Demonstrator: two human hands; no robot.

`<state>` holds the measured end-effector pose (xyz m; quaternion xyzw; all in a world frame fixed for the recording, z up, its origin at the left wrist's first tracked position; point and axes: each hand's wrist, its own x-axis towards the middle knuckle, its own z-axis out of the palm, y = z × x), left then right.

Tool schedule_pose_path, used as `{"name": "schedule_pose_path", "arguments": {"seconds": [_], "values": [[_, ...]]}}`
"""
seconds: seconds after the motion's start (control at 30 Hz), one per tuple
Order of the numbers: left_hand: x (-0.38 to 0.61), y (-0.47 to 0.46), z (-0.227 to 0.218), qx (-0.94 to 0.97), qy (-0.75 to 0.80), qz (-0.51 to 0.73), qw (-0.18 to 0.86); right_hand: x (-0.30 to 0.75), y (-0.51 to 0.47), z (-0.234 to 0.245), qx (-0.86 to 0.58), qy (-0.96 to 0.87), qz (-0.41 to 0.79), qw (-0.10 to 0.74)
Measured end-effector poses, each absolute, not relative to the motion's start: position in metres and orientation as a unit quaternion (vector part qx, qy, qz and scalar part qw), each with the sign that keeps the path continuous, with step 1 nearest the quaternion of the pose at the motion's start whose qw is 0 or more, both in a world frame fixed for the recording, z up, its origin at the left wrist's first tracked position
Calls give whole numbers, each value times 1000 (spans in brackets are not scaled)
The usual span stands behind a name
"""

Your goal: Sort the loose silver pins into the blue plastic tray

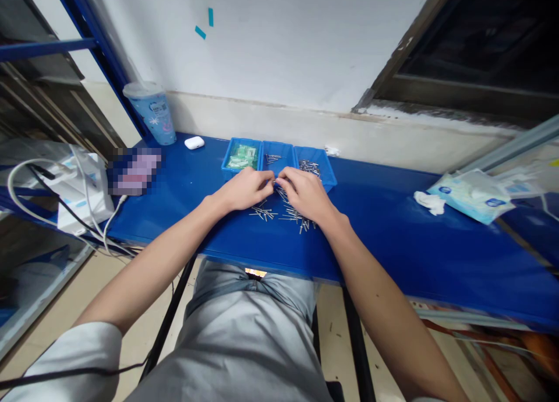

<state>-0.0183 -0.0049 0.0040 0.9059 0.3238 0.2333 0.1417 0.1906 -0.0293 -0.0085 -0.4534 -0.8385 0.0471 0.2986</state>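
Pins lie in two heaps on the blue table, mid-frame. From the left, a bin of green packets stands beyond the left hand; the small heap lies just below that hand's fingertips, mostly lengthwise across the frame. At centre, both hands' fingertips are pinched close together near the middle bin; whether they grasp a pin I cannot tell. Rightward, the larger heap, pointing many ways, lies below the right hand, the nearer one; above stands a bin of pins.
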Motion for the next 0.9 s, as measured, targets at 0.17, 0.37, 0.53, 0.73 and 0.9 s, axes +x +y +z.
{"name": "schedule_pose_path", "arguments": {"seconds": [0.17, 0.37, 0.53, 0.73, 0.9], "values": [[-18, -5, 3, 906, 323, 235, 140, 190, -30, -8, -452, -840, 47, 298], [-18, -5, 4, 905, 324, 237, 143, 190, -30, -8, -454, -839, 51, 296], [-18, -5, 4, 905, 324, 234, 145, 190, -29, -9, -456, -840, 48, 291], [-18, -4, 2, 903, 321, 242, 149, 190, -29, -8, -454, -841, 48, 290], [-17, -4, 2, 904, 323, 238, 146, 190, -30, -8, -454, -840, 48, 293]]}}
